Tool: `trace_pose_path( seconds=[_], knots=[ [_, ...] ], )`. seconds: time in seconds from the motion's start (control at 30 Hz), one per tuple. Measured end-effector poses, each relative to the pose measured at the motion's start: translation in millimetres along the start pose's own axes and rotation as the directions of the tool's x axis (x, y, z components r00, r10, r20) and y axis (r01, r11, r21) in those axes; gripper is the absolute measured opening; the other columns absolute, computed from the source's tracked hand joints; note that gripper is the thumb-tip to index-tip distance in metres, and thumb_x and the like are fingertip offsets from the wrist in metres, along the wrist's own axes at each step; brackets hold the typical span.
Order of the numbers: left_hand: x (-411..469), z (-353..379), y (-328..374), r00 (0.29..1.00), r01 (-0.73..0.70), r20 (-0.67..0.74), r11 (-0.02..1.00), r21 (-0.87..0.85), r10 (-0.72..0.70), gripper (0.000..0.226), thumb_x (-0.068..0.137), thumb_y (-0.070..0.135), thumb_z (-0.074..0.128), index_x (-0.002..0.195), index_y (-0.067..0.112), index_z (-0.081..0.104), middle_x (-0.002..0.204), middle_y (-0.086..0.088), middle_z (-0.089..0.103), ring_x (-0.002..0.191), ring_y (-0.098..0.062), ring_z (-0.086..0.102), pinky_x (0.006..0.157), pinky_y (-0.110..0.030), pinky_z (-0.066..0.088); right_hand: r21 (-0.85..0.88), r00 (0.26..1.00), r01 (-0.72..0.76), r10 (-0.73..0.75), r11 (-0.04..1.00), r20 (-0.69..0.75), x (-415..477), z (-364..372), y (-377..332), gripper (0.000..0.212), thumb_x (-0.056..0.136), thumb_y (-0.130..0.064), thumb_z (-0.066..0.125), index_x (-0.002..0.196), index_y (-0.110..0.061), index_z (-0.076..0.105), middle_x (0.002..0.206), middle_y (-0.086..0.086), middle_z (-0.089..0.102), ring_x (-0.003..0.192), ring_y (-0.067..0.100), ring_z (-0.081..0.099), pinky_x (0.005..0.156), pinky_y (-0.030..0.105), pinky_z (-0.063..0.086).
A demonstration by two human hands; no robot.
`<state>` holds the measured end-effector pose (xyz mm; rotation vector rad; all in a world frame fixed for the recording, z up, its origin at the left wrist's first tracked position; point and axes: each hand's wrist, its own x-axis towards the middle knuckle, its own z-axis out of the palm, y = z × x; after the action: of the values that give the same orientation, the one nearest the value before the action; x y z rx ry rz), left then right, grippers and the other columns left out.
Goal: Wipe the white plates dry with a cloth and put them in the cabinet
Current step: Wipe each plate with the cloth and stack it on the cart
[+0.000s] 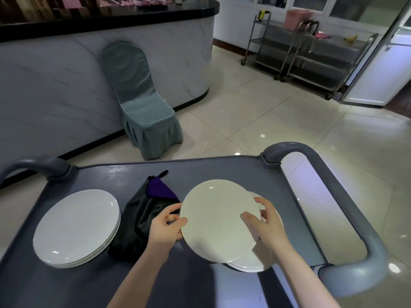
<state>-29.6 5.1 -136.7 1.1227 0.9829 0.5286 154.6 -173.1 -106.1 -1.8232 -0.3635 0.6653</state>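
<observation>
No readable text, labels, brands, numbers or signs anywhere in view.

Serving cart top [100,174]: open strips ran along the far edge, between the left handle [40,165] and right handle [373,256], and along the near edge. The middle was obstructed by the left plate stack [75,227], the crumpled dark cloth [138,218], and a tilted plate [218,218] over the right plate stack [251,263].

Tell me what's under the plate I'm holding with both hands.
A stack of white plates sits on the cart beneath the held plate, showing at its right and near edges. The held plate and right hand cover the rest, hiding the count.
</observation>
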Motion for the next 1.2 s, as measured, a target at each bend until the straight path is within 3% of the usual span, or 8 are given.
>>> trace_pose_path(
  seconds=[0.37, 0.5, 0.63, 0.73, 0.83, 0.97, 1.07, 1.2],
  knots=[
    [4.7, -76.8, 33.2, 0.999, -0.006, 0.044, 0.998, -0.062, 0.009, 0.032, 0.087, -0.003, 0.066, 0.11, 0.02, 0.07, 0.086, -0.015, 0.067, 0.083, -0.025, 0.072, 0.07, -0.033, 0.06, 0.114, 0.993, 0.087, -0.095, 0.99, 0.067, -2.7, 91.1, -10.9, 0.044, 0.1, -0.014, 0.057, 0.136, -0.039, 0.052, 0.133, -0.027, 0.054, 0.12, -0.009, 0.052, 0.092, 0.008, 0.041],
    [13.8, -90.2, 45.0, 0.994, -0.035, 0.104, 0.999, -0.008, 0.036, 0.031, 0.087, -0.001, 0.069, 0.112, 0.016, 0.069, 0.082, -0.012, 0.062, 0.079, -0.019, 0.071, 0.068, -0.029, 0.058, 0.11, 0.996, 0.076, -0.08, 0.991, 0.032, 3.4, 107.5, -10.5, 0.028, 0.1, -0.015, 0.057, 0.108, -0.039, 0.069, 0.118, -0.028, 0.063, 0.108, -0.015, 0.058, 0.074, -0.003, 0.041],
    [33.0, -94.6, 51.8, 0.984, -0.041, 0.178, 0.995, 0.089, 0.025, 0.023, 0.09, 0.008, 0.068, 0.111, 0.018, 0.071, 0.089, -0.011, 0.071, 0.088, -0.02, 0.073, 0.077, -0.033, 0.06, 0.171, 1.0, 0.009, -0.01, 0.985, 0.003, 12.2, 106.1, -7.6, 0.028, 0.099, -0.014, 0.059, 0.108, -0.035, 0.075, 0.115, -0.019, 0.072, 0.104, -0.005, 0.065, 0.083, 0.015, 0.051],
    [59.9, -97.5, 46.5, 0.996, -0.084, 0.061, 0.949, 0.303, 0.068, 0.018, 0.092, 0.015, 0.066, 0.109, 0.021, 0.072, 0.091, -0.005, 0.074, 0.091, -0.021, 0.072, 0.089, -0.04, 0.057, 0.167, 0.999, -0.014, 0.021, 0.986, -0.04, 20.7, 98.2, -6.4, 0.031, 0.099, -0.013, 0.058, 0.109, -0.037, 0.076, 0.118, -0.02, 0.071, 0.115, 0.008, 0.064, 0.1, 0.033, 0.049],
    [91.9, -96.4, 36.7, 0.984, -0.058, -0.105, 0.818, 0.573, 0.143, 0.034, 0.09, 0.025, 0.07, 0.122, 0.015, 0.066, 0.102, -0.002, 0.071, 0.088, -0.017, 0.065, 0.089, -0.032, 0.05, 0.161, 0.997, -0.024, 0.036, 0.987, -0.074, 27.7, 92.5, -2.7, 0.034, 0.099, -0.012, 0.059, 0.107, -0.041, 0.076, 0.12, -0.02, 0.07, 0.117, 0.01, 0.063, 0.106, 0.039, 0.047],
    [124.4, -85.2, 26.8, 0.988, -0.001, -0.113, 0.735, 0.678, 0.106, 0.061, 0.085, 0.038, 0.073, 0.134, 0.006, 0.055, 0.117, -0.009, 0.066, 0.101, -0.021, 0.061, 0.083, -0.027, 0.04, 0.147, 0.994, -0.035, 0.049, 0.989, -0.096, 35.8, 91.2, 3.7, 0.037, 0.098, -0.012, 0.06, 0.108, -0.043, 0.075, 0.121, -0.022, 0.069, 0.119, 0.01, 0.062, 0.11, 0.042, 0.045],
    [137.5, -78.3, 21.6, 0.991, 0.006, -0.095, 0.684, 0.729, 0.092, 0.045, 0.082, 0.035, 0.076, 0.118, 0.011, 0.063, 0.104, -0.004, 0.068, 0.098, -0.021, 0.062, 0.076, -0.024, 0.042, 0.157, 0.993, -0.042, 0.059, 0.987, -0.101, 40.0, 90.2, 6.0, 0.037, 0.097, -0.011, 0.061, 0.109, -0.044, 0.074, 0.121, -0.024, 0.069, 0.118, 0.007, 0.063, 0.109, 0.039, 0.045],
    [139.9, -76.1, 24.2, 0.987, -0.03, -0.108, 0.8, 0.599, 0.118, 0.019, 0.082, 0.016, 0.071, 0.08, 0.023, 0.054, 0.076, 0.006, 0.059, 0.078, -0.018, 0.057, 0.064, -0.023, 0.038, 0.136, 0.995, -0.039, 0.052, 0.99, -0.091, 42.8, 86.2, 5.6, 0.039, 0.098, -0.013, 0.06, 0.11, -0.048, 0.073, 0.12, -0.029, 0.067, 0.115, -0.002, 0.062, 0.104, 0.031, 0.045]
  ],
)
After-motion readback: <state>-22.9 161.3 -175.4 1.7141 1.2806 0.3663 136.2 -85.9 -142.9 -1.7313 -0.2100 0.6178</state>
